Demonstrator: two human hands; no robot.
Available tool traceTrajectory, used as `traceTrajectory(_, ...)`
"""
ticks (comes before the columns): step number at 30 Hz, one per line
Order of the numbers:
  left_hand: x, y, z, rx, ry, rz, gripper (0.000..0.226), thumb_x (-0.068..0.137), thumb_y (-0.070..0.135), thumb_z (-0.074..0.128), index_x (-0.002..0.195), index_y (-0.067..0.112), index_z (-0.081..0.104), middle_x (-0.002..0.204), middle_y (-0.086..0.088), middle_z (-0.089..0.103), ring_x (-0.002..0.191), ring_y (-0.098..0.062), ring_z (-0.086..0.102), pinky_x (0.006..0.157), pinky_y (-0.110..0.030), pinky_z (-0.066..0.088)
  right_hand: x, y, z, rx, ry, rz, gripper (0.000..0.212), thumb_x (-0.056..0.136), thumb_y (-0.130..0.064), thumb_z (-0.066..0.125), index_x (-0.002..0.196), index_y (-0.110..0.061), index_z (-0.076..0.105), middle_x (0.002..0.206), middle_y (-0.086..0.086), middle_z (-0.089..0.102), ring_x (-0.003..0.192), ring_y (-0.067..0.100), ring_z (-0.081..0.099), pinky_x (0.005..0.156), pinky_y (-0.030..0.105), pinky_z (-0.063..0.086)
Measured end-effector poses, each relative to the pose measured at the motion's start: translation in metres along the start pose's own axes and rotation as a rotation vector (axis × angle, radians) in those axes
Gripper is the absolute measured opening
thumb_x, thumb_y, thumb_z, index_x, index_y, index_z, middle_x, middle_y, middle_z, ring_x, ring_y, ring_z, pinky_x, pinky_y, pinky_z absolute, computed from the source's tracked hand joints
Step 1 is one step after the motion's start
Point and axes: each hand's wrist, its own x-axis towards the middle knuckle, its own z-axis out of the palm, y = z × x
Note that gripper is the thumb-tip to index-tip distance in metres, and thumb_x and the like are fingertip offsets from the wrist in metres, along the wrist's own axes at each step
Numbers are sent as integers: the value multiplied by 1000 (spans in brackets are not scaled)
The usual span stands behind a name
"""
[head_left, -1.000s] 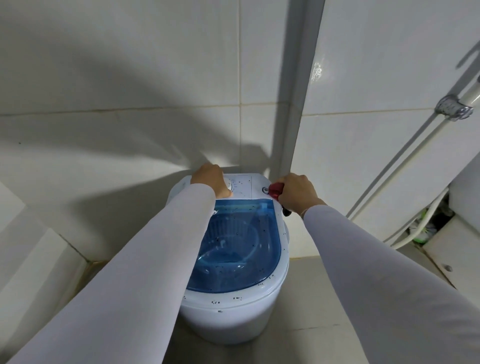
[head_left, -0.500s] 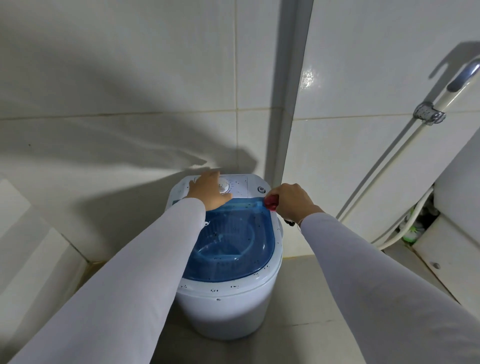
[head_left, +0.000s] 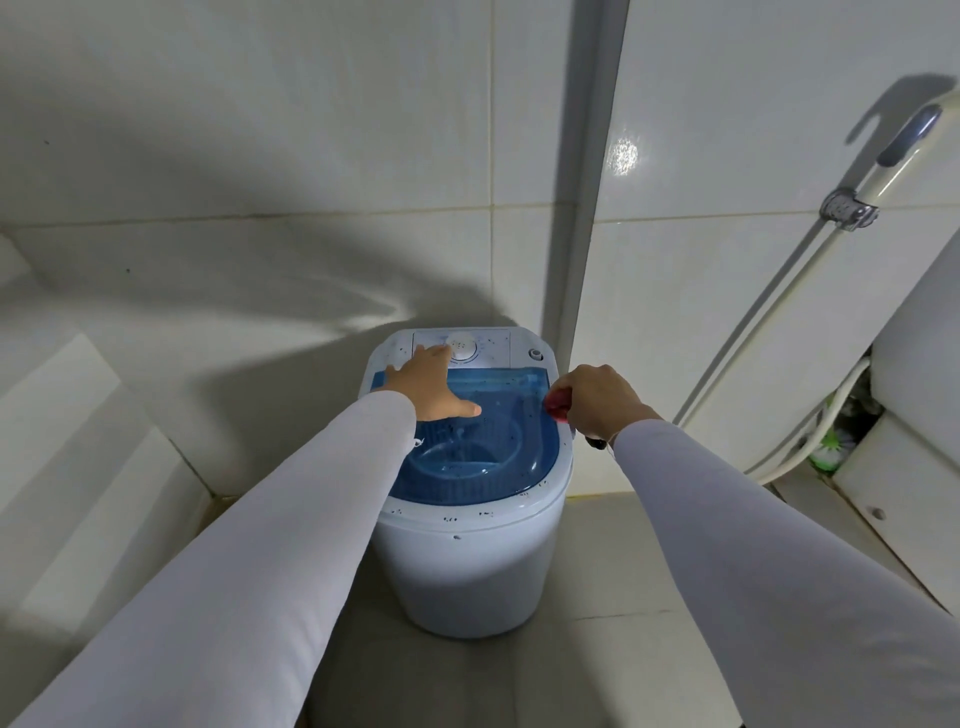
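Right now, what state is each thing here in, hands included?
washing machine: upright on the floor.
blue lid: closed, speckled with dark spots.
dial: setting too small to read.
left hand: rests flat on the blue lid, fingers straight, fingertips beside the dial.
red-handled tool: held, mostly hidden.
right hand: grips the red-handled tool at the lid's right edge.

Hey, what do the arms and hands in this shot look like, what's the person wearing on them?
Both arms wear plain, smooth, very pale long sleeves; the left sleeve and the right sleeve each end at the wrist. The left hand and right hand are bare: no gloves, no rings visible.
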Motion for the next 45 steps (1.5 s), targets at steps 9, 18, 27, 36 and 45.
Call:
traceTrajectory(9,-21,6,10,55,-73,20,108,75,48,74,153,13,8,163,-3,10,151,-26,-1,117,-62,6,-32,-1,4,16,1,0,16,86,-20,62,96,-21,74,105,5,71,99,27,62,88,35,53)
traceTrajectory(18,-29,12,21,77,1,-49,108,73,46,77,153,12,13,161,-5,15,151,-28,5,117,-62,9,-63,-7,13,-19,-7,13,18,86,-21,61,100,-21,73,106,6,71,101,26,62,90,36,53)
traceTrajectory(27,-35,15,22,98,28,-75,109,74,46,76,153,11,9,161,-6,12,151,-26,1,117,-62,8,-82,-21,25,-36,6,22,22,85,-21,63,104,-16,72,104,7,72,96,26,64,89,36,55)
traceTrajectory(36,-40,17,26,103,114,-61,104,72,49,76,150,10,18,157,-8,23,149,-27,11,116,-62,12,-96,-38,32,-79,-35,-3,18,83,-18,64,99,-16,73,102,7,71,95,26,63,87,35,55)
traceTrajectory(45,-51,15,30,75,151,-58,97,76,49,71,149,10,20,156,-8,24,149,-28,10,116,-61,12,-109,-65,44,-168,-21,-75,27,89,-24,59,111,-10,67,107,10,69,96,27,64,90,37,55)
